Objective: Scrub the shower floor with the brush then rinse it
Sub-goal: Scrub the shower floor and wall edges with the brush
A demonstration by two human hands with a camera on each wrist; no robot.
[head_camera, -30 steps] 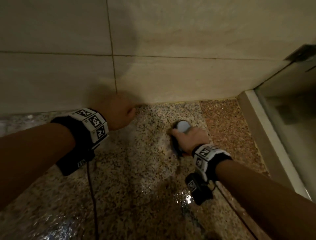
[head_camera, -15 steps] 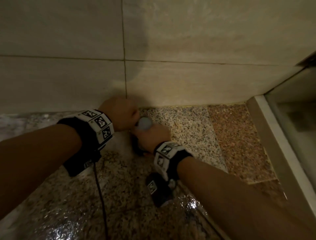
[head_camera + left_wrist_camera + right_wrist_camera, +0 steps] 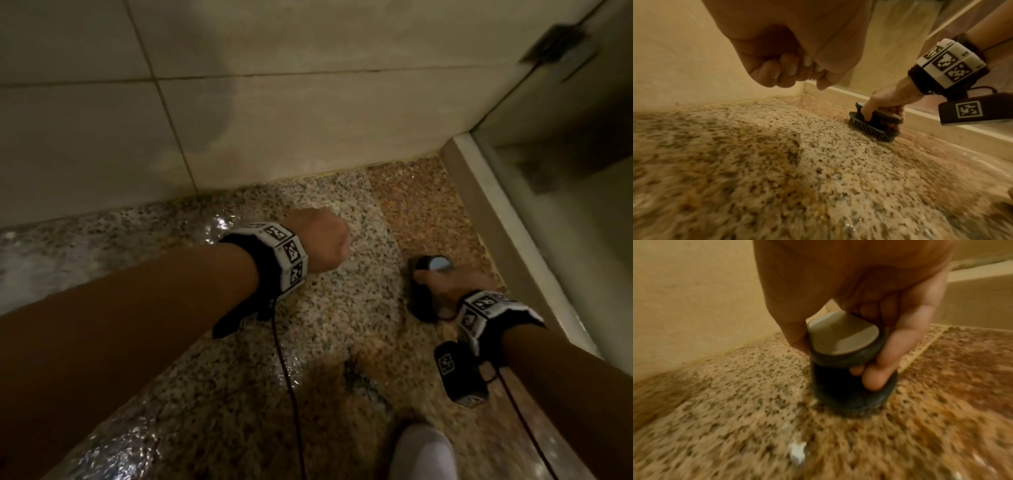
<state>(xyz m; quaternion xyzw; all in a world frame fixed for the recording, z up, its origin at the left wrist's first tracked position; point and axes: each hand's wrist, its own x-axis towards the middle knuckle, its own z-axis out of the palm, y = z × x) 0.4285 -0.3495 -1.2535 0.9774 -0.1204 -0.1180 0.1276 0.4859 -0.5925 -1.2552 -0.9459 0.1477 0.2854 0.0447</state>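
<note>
Right grip (image 3: 885,104) around brush (image 3: 873,125)

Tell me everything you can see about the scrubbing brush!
The brush is small, dark and looks like plastic, with a row of short dark bristles underneath and a looped handle whose flat top is pale grey. It stands bristles-down on the wet speckled stone floor, close to the pale curb by the glass. The right hand grips its handle, fingers curled through the loop. The left hand does not touch it.

brush (image 3: 872,125): 1 | hands: 2, left hand (image 3: 323,240), right hand (image 3: 455,284) | wristbands: 2 | white shoe (image 3: 423,452): 1
</note>
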